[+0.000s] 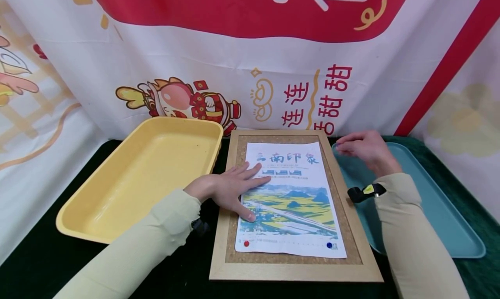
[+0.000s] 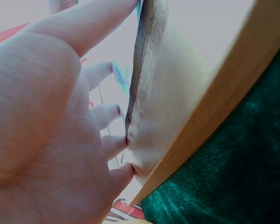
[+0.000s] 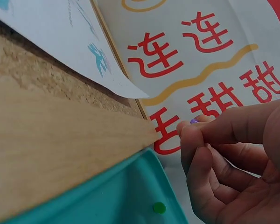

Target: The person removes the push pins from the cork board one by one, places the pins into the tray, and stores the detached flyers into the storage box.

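My left hand (image 1: 230, 188) lies with spread fingers on the left part of a printed poster (image 1: 289, 203), pressing it against a wood-framed cork board (image 1: 353, 247). A red pushpin (image 1: 246, 243) sits in the poster's lower left corner and a blue pushpin (image 1: 329, 245) in the lower right. Above the teal tray, just off the board's upper right side, my right hand (image 1: 367, 149) pinches a small purple pushpin (image 3: 194, 121), mostly hidden by the fingertips. In the right wrist view, the poster's upper right corner lifts slightly from the cork.
A yellow tray (image 1: 90, 234) stands left of the board. To the right, a teal tray (image 1: 441, 229) lies partly under my right arm, with a green pushpin (image 3: 159, 207) in it. Dark green cloth (image 1: 183, 277) covers the table, and a printed curtain (image 1: 258, 51) hangs behind.
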The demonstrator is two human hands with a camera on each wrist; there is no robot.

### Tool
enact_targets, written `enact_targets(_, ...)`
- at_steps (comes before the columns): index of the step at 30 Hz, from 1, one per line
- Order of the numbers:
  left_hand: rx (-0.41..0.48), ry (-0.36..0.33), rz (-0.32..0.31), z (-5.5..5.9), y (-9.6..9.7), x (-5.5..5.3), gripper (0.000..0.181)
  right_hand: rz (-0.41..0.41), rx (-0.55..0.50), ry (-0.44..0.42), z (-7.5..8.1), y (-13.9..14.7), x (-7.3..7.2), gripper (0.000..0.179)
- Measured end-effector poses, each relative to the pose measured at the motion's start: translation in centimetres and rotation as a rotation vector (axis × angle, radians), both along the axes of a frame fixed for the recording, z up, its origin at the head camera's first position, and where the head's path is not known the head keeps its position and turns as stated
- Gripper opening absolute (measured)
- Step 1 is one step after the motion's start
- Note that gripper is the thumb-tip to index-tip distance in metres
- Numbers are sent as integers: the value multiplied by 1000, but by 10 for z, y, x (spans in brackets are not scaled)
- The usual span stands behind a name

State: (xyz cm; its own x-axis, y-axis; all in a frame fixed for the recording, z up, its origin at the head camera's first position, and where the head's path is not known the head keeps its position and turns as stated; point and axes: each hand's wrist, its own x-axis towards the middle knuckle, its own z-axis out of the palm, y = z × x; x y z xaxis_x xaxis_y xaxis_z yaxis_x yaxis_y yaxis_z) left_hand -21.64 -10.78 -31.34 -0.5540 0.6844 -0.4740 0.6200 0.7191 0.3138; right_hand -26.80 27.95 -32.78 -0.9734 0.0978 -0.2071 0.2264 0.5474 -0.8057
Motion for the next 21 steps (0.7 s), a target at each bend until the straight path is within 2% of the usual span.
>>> enact_targets(9,7,-8,3,0,0,0,105,-65,5,-8,-2,17,0,50)
enact_targets(21,2,0,1,0,1,0,105,-58,12,-52,-9,34,2,47)
